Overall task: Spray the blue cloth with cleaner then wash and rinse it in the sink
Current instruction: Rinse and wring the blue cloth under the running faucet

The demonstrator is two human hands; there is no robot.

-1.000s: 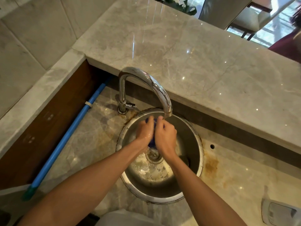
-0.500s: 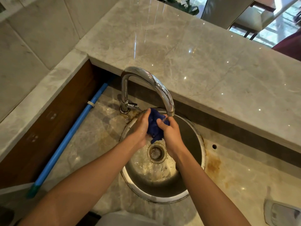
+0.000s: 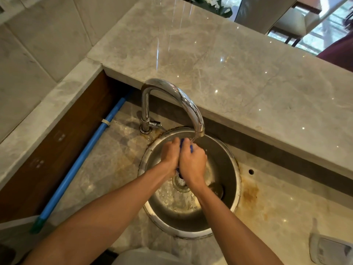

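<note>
My left hand (image 3: 169,156) and my right hand (image 3: 193,162) are pressed together over the round steel sink (image 3: 228,165), just under the spout of the chrome tap (image 3: 172,92). Between the palms they squeeze the blue cloth (image 3: 181,142); only small blue bits show at the fingertips and below the palms. A thin stream of water runs from the spout onto the fingers. Water pools around the drain (image 3: 179,183) in the basin.
A raised marble counter (image 3: 238,73) runs behind the tap. A blue pole (image 3: 80,163) leans along the wooden panel at left. Rust stains mark the lower counter around the sink. A white object (image 3: 330,249) lies at the bottom right corner.
Half a second ago the hands were apart with the cloth bunched in view between them; now they have closed together around it, hiding most of it.
</note>
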